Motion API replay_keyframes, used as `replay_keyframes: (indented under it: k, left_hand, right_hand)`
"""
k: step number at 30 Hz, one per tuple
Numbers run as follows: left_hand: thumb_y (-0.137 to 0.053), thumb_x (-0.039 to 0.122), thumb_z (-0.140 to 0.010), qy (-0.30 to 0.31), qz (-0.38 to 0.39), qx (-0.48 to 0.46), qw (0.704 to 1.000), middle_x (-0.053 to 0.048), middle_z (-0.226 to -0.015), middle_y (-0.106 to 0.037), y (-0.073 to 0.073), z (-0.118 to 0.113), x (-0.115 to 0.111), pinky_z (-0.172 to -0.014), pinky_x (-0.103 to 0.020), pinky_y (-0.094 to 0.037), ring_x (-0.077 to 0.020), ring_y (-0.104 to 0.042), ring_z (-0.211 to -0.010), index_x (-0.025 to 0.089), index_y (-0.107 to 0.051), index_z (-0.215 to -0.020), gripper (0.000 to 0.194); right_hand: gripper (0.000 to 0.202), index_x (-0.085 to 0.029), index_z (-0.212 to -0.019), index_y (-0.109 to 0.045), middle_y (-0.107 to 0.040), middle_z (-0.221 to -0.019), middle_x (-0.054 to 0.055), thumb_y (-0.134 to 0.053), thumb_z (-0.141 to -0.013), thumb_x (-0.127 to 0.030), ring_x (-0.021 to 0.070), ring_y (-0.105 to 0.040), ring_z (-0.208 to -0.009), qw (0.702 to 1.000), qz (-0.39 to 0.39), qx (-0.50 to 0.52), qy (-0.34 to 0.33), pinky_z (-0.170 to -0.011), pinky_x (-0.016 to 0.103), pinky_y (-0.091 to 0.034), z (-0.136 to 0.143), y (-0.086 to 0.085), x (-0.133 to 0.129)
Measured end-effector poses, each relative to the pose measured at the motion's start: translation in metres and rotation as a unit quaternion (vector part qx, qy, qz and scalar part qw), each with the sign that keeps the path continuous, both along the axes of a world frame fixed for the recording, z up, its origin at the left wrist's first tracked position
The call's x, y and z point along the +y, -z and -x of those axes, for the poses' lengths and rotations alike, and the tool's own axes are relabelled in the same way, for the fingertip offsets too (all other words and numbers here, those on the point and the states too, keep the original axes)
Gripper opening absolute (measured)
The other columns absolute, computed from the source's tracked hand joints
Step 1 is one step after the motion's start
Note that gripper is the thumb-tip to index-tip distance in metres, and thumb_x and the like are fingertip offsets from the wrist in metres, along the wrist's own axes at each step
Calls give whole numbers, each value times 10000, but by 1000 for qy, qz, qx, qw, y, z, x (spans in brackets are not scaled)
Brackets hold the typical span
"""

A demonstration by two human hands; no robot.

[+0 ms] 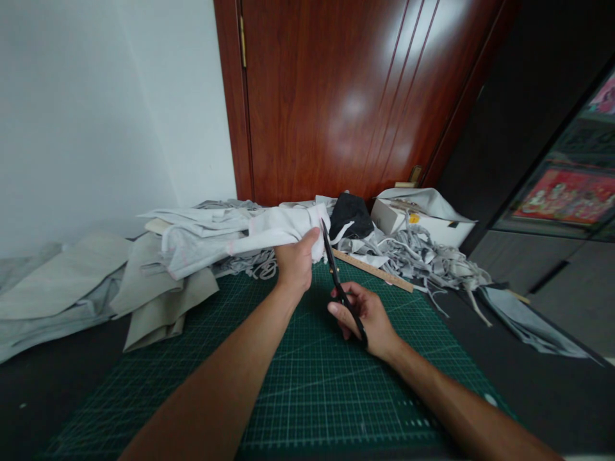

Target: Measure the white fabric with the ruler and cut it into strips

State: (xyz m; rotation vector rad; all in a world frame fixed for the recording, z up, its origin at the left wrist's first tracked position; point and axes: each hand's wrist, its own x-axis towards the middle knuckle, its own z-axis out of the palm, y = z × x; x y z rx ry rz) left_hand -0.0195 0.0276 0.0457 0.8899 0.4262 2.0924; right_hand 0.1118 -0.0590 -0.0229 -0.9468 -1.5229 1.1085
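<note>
My left hand (296,261) grips a long piece of white fabric (269,225) near its right end, thumb on top. The fabric is raised over the far side of the green cutting mat (327,384) and trails off to the left. In my right hand (360,314) are black scissors (336,282), pointing up and away from me. Their tips are close beside the cut right end of the fabric; whether they touch it I cannot tell.
Grey and beige cloth pieces (62,275) lie at the left. Behind the mat are a wooden ruler (375,270), a heap of grey scraps (423,256), a black cloth (350,216) and a white box (432,227). A brown door (336,96) stands beyond.
</note>
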Motion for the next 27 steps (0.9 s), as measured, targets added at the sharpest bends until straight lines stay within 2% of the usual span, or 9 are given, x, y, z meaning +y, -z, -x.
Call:
replay_keyframes:
  k: [6,12,21,27]
  left_hand:
    - [-875,159,-642,2,4,37,999,-66,-1083,-811,5,-5,-5,-1061,-363,-534,-253,-754,-1066,163,-764,-1064,436]
    - [-868,190,-675,4,6,64,998,-84,-1173,-797,11,-10,-6,-1109,-394,-508,-276,-730,-1158,164,-763,-1111,449]
    - [-861,193,-657,43,-2,53,998,-81,-1230,-787,7,-8,-8,-1144,-416,-489,-282,-718,-1201,180,-741,-1207,564]
    - [-858,196,-660,64,-3,71,995,-82,-1198,-796,8,-8,-10,-1113,-416,-513,-285,-732,-1158,177,-744,-1192,545]
  right_hand:
    - [543,-196,-968,-590,-553,-558,-89,-862,-758,-616,84,-469,-383,1000,1,6,2,-368,201,-382,0,-3,-1]
    - [512,-195,-980,-589,-551,-529,-90,-827,-798,-610,92,-480,-383,1000,-19,12,4,-383,205,-371,0,-2,0]
    - [465,-192,-980,-607,-571,-545,-81,-858,-790,-534,96,-500,-393,1000,-22,17,2,-391,205,-376,-3,-2,1]
    - [464,-198,-984,-604,-567,-535,-86,-849,-795,-544,99,-498,-388,1000,-22,15,6,-390,210,-390,-4,-1,2]
